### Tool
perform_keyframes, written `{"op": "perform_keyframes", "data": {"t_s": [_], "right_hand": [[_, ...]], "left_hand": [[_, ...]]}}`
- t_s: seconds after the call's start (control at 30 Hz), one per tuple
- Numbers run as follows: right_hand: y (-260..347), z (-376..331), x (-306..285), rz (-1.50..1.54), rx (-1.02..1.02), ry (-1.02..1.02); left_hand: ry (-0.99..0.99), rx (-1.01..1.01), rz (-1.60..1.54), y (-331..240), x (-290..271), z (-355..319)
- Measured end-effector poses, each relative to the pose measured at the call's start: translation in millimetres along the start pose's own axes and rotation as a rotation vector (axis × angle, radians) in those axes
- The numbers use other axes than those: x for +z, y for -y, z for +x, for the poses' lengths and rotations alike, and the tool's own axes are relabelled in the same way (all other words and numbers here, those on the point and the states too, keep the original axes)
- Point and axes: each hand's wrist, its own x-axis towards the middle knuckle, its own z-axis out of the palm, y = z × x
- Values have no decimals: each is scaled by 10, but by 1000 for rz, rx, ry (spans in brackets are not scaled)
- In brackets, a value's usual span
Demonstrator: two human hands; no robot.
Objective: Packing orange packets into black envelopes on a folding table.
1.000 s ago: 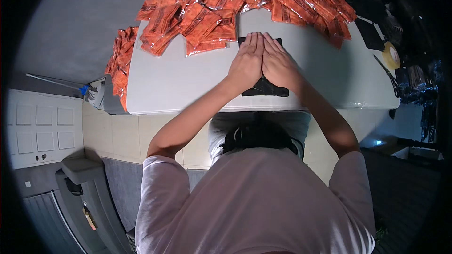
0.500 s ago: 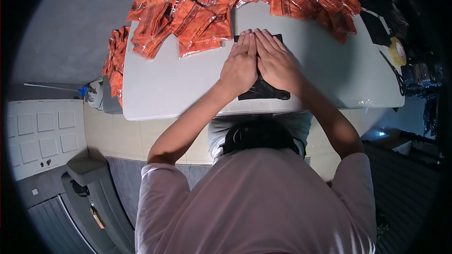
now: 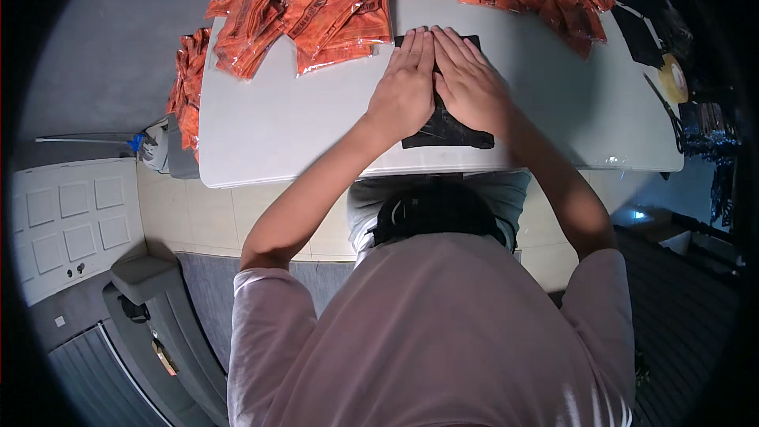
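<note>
A folded black cloth-like piece [image 3: 448,136] lies near the front edge of the white table [image 3: 292,126]; I cannot tell whether it is bagged. My left hand [image 3: 402,95] rests flat on its left part, fingers stretched out and pointing away from me. Beside it, my right hand [image 3: 471,95] presses flat on the right part, its fingertips close to the left ones. Both hands hide most of the black piece. Only its near end and far corners show.
Clear packets of folded orange cloth [image 3: 320,12] are heaped along the far side, and more orange packets [image 3: 188,87] hang at the left. Scissors [image 3: 666,107] and a tape roll [image 3: 673,79] lie at the right edge. A grey sofa [image 3: 162,324] stands behind at the left.
The whole view has shifted slightly, so table and packets sit higher in the picture. Both hands stay flat on the black piece, with hardly any movement against it.
</note>
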Motion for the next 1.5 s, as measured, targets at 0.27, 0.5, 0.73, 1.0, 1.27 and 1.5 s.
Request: {"op": "perform_keyframes", "data": {"t_s": [0.27,0.5,0.73,1.0,1.27,1.5], "right_hand": [[-25,-9,36,4,-9,15],[97,-92,-532,111,156,-132],[486,-518,-698,162,239,-30],[539,-705,-509,-48,236,137],[443,-679,-683,34,187,160],[274,-901,-982,391,366,9]], "left_hand": [[49,59,-30,99,-62,19],[54,-129,-255,-282,-773,-111],[55,-48,-222,-769,-557,-366],[113,-53,-118,-790,-243,-625],[168,-61,-197,-571,-598,-606],[125,-89,-143,-349,-968,-698]]}}
